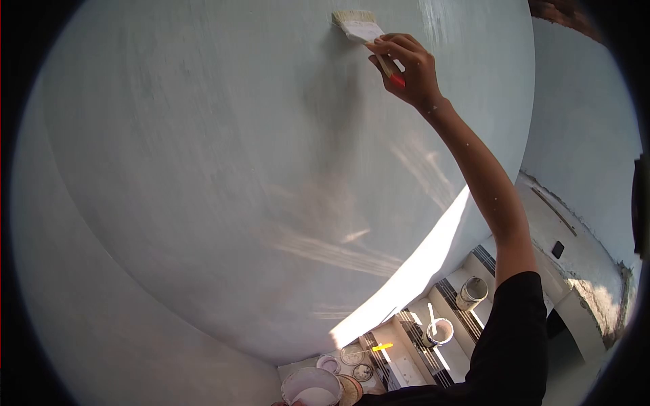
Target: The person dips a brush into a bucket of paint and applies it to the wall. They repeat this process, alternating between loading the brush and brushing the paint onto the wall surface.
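My right hand [408,68] is raised high and grips a wide paintbrush [361,28] with pale bristles and a red-tipped handle. The bristles press against the pale grey-blue wall [203,169] near the top of the view. My right arm in a black sleeve [514,338] stretches up from the lower right. My left hand is almost hidden at the bottom edge, next to a white paint bucket [311,389]; whether it holds the bucket I cannot tell.
Below on the striped floor stand several paint tins and lids: one can with a stick [440,330], another can [472,292], small lids [352,355]. A yellow-handled tool [381,347] lies there. A side wall [582,122] meets the painted one at right.
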The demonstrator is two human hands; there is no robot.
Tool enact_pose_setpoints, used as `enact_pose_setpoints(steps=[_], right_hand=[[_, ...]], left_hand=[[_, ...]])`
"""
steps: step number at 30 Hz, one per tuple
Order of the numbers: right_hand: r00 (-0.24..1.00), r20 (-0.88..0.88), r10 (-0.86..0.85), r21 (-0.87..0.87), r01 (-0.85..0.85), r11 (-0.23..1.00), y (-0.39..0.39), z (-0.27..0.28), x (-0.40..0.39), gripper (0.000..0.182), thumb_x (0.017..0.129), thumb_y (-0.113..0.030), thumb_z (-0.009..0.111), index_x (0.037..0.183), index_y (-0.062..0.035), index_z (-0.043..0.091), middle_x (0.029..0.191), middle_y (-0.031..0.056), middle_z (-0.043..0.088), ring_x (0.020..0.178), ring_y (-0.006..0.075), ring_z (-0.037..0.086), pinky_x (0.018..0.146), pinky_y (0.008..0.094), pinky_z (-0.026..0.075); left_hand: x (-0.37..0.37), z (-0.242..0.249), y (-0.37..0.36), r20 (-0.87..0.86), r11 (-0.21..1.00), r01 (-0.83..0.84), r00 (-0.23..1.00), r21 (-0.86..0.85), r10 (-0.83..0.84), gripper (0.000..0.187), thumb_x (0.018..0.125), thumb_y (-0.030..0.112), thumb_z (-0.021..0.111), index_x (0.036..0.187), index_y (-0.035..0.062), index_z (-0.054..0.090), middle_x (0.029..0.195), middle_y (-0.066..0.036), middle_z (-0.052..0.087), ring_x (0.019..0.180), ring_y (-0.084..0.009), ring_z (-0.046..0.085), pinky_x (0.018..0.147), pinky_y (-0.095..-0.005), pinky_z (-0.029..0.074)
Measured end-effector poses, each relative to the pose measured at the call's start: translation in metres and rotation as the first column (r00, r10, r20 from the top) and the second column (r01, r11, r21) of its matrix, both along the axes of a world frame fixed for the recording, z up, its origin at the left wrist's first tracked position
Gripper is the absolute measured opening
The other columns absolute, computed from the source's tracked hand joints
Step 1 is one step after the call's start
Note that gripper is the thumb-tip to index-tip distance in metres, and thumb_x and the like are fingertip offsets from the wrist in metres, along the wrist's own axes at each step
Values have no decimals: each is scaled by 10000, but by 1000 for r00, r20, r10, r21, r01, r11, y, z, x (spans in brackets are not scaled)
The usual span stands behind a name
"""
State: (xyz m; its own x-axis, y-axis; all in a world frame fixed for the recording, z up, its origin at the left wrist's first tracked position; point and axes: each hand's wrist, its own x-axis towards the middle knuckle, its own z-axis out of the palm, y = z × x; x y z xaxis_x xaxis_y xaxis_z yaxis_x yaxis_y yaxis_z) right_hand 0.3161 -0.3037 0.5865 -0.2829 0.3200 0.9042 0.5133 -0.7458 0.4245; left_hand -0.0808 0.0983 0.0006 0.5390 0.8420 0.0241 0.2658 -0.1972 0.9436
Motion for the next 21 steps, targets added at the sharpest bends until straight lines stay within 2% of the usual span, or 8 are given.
enact_pose_setpoints(steps=[1,4,7,12,15,16,17,21], right_hand=[[998,-19,57,8,-57,998,-1,-41,-3,249,741,-15,782,959,-121,726,912,43,709,960,231,684,719,344,593],[978,-207,7,-24,-12,1000,-4,-178,-24,258,721,14,785,954,-83,728,859,50,697,960,261,682,698,333,600],[881,-473,-6,-95,-44,995,-10,-301,-53,358,654,27,802,992,-63,726,927,78,709,989,301,679,750,349,608],[674,-727,-131,-268,-102,958,-20,-443,-82,419,662,-98,731,1079,-100,686,1114,43,653,1103,256,618,771,369,596],[642,-758,-115,-277,-158,948,-15,-455,-88,380,683,-62,712,1061,-106,718,996,37,704,977,201,677,691,340,593],[548,-823,-150,-286,-171,943,-17,-450,-83,378,691,-61,703,1065,-117,721,954,30,712,926,195,683,666,347,583],[447,-875,-186,-294,-186,937,-16,-433,-78,376,700,-60,694,1069,-127,724,913,24,719,875,188,690,640,355,574],[395,-917,-60,-164,-235,958,-23,-317,-43,183,737,-96,762,918,-116,777,833,52,737,707,235,685,625,341,538]], left_hand=[[-2,-4,-1,51,998,-12,999,-64,15,374,642,32,642,968,-20,468,849,-138,497,784,-299,492,759,-436,443],[1,55,-18,-207,998,-35,977,49,45,357,653,32,629,968,-27,471,864,-140,494,804,-297,493,788,-436,441],[4,-8,5,-8,994,-93,996,-53,92,510,569,-112,644,976,70,397,834,-115,559,704,-221,567,638,-332,480],[11,36,-18,-32,995,-26,999,-99,23,462,646,-110,622,1007,57,386,763,-109,566,551,-178,567,520,-282,473],[11,38,-18,-20,997,8,1000,-80,-9,480,652,-113,644,1012,65,381,810,-109,557,624,-186,592,552,-291,495],[13,39,-23,-4,993,-1,1000,-121,1,486,651,-115,652,1012,65,381,818,-108,555,643,-189,595,564,-294,500],[14,44,-28,11,986,-10,1000,-165,12,492,650,-116,661,1012,65,381,825,-107,552,662,-191,599,575,-297,504],[11,20,-25,-9,994,7,1000,-111,-9,509,650,-120,687,1014,63,382,853,-115,558,706,-210,609,627,-311,515]])
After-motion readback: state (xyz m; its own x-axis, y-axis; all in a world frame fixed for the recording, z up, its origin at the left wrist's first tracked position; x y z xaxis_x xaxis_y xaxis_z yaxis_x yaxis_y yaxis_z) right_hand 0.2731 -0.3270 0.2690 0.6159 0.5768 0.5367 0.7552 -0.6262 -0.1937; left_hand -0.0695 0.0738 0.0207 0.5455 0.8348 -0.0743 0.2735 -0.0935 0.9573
